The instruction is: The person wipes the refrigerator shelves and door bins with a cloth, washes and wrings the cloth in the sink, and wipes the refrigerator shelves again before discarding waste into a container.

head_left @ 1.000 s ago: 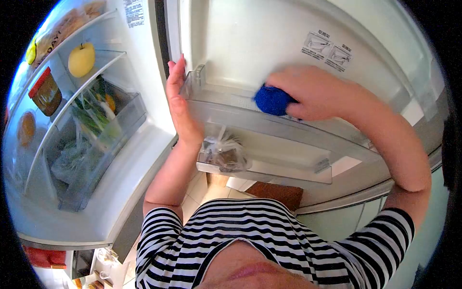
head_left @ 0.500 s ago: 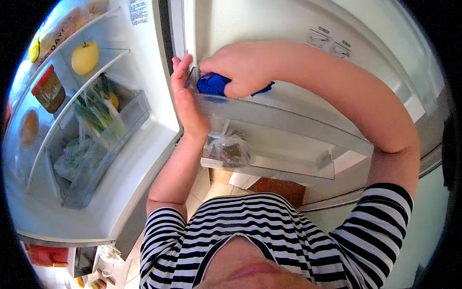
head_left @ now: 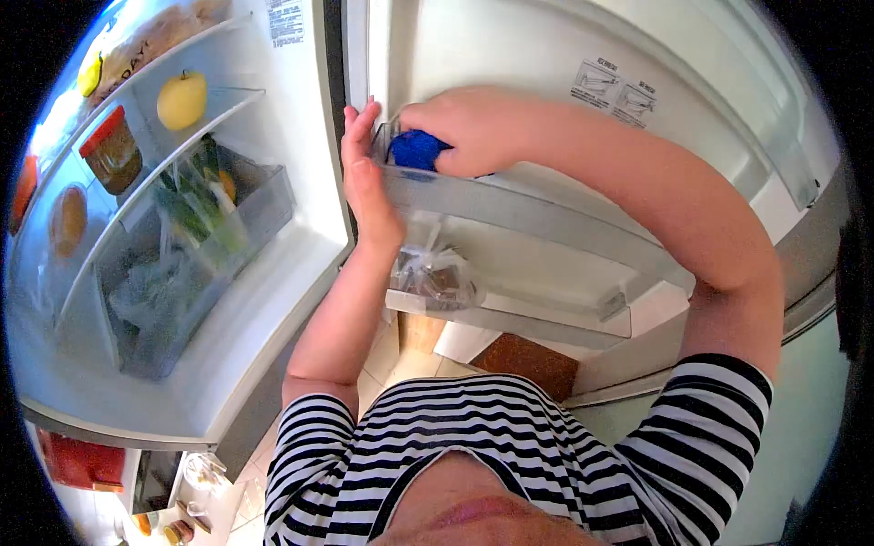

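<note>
A bunched blue cloth (head_left: 417,149) is pressed into the left end of the upper clear shelf (head_left: 519,205) on the open fridge door. My right hand (head_left: 469,132) is closed on this cloth, its fingertips partly hidden behind it. Against the hinge-side edge of the same shelf rests my left hand (head_left: 367,187), fingers stretched upward and holding nothing. One shelf lower, a knotted plastic bag (head_left: 437,275) with something dark inside sits at the left.
Inside the fridge on the left are a yellow apple (head_left: 182,100), a jar with a red lid (head_left: 112,150) and a clear drawer (head_left: 155,337) of vegetables. Printed labels (head_left: 614,91) are stuck on the door's inner wall. A brown mat (head_left: 528,366) lies on the floor.
The view has shifted slightly, so the fridge contents appear further right. My right hand still grips the cloth, which looks more bunched at the shelf's left end. My left hand stays by the edge.
</note>
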The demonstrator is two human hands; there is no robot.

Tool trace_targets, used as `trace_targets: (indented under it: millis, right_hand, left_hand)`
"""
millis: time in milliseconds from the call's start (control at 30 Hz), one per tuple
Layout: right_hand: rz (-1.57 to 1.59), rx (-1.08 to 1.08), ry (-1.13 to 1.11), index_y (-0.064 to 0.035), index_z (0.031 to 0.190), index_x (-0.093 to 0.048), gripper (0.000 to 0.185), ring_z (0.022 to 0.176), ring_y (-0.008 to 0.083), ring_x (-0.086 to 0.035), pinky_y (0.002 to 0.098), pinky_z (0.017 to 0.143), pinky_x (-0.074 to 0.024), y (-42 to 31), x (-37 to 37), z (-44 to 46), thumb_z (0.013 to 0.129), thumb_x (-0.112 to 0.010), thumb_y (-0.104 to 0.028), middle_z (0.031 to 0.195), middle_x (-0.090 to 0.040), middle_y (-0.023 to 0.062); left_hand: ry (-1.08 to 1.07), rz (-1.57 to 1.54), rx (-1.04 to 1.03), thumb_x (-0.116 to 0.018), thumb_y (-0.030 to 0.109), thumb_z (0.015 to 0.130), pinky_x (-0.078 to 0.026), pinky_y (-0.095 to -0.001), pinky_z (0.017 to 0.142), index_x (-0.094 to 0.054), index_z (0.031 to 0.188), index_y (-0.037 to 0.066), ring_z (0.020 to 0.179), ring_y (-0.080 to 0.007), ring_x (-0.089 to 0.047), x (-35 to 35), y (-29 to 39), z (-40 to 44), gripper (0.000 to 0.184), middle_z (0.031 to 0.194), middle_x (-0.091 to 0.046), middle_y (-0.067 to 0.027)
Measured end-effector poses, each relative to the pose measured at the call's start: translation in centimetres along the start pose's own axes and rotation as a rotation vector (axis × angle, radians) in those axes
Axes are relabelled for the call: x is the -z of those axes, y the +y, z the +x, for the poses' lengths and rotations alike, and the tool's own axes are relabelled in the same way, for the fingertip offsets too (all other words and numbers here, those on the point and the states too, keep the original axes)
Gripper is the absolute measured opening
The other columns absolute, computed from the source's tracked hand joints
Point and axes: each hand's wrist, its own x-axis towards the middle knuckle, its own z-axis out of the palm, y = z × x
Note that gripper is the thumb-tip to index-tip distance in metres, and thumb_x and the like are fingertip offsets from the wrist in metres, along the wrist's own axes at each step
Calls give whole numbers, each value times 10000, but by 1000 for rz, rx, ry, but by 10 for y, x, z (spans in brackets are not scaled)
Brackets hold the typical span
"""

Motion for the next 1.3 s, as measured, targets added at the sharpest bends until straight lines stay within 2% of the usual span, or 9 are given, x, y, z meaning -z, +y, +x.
trace_targets:
  millis: [200, 333, 367, 500, 800, 967, 1000, 1067, 1300]
  right_hand:
    - [141, -38, -299, -57, 966, -553, 316, 777, 327, -569, 427, 684, -441, 9, 38, -68, 676, -636, -148, 812, -589, 151]
    - [164, -326, -535, -63, 994, -586, 359, 763, 292, -587, 402, 677, -456, 2, 73, -117, 677, -684, -199, 809, -611, 140]
    - [167, -380, -547, -65, 1001, -594, 370, 759, 283, -592, 396, 675, -459, 1, 75, -122, 677, -696, -212, 808, -616, 137]
    - [149, -242, -434, -71, 988, -618, 363, 765, 258, -609, 368, 663, -465, 0, 54, -92, 693, -698, -268, 825, -641, 125]
    - [452, -88, -159, -51, 1014, -626, 345, 776, 90, -560, 253, 722, -456, -26, 26, 11, 739, -689, -249, 877, -654, 21]
    - [628, -51, -338, -15, 1085, -564, 336, 873, 137, -554, 286, 799, -449, -4, 12, -17, 798, -637, -174, 975, -603, 41]
    - [321, 95, -221, -14, 1046, -568, 306, 980, 192, -529, 312, 865, -419, -9, 28, -40, 774, -639, -134, 1064, -565, 89]
    - [285, 153, -231, -22, 989, -556, 316, 908, 237, -539, 363, 807, -427, 28, 6, -65, 715, -652, -148, 926, -570, 124]
    - [168, -552, -764, -42, 898, -584, 295, 867, 266, -552, 394, 775, -426, 1, 88, -211, 629, -694, -96, 859, -581, 125]
  left_hand:
    - [-80, 11, 75, -214, 681, 855, -139, -405, 1085, -256, 1365, 41, 1299, -280, -276, 2, 20, 5, 819, 1379, -336, -185]
    - [-140, 102, -10, -465, 449, 888, -135, -412, 1092, -200, 1378, 23, 1327, -288, -231, 27, 40, -12, 701, 1390, -314, -178]
    - [-216, 156, -42, -628, 239, 824, -189, -386, 1086, -290, 1348, 36, 1307, -277, -292, 39, 37, -18, 656, 1385, -341, -171]
    - [-224, 150, 103, -702, 46, 746, -304, -342, 1042, -474, 1207, 10, 1248, -233, -406, 43, 36, -27, 515, 1327, -443, -162]
    - [-141, 57, 136, -694, 51, 761, -327, -327, 1013, -468, 1171, 10, 1186, -201, -450, 38, 28, -34, 470, 1273, -492, -132]
    - [-152, 219, 120, -688, 46, 767, -371, -307, 962, -454, 1203, -6, 1106, -180, -492, 49, 31, -38, 498, 1175, -534, -96]
    - [-138, 166, 107, -690, 48, 767, -376, -304, 956, -451, 1214, -9, 1099, -177, -496, 42, 25, -31, 510, 1167, -536, -91]
    - [-128, 123, 123, -693, 50, 766, -381, -301, 950, -448, 1224, -11, 1092, -174, -499, 46, 29, -37, 522, 1159, -537, -85]
    - [-143, 105, 140, -679, 37, 776, -385, -302, 948, -442, 1228, -18, 1085, -172, -503, 46, 22, -35, 513, 1183, -528, -93]
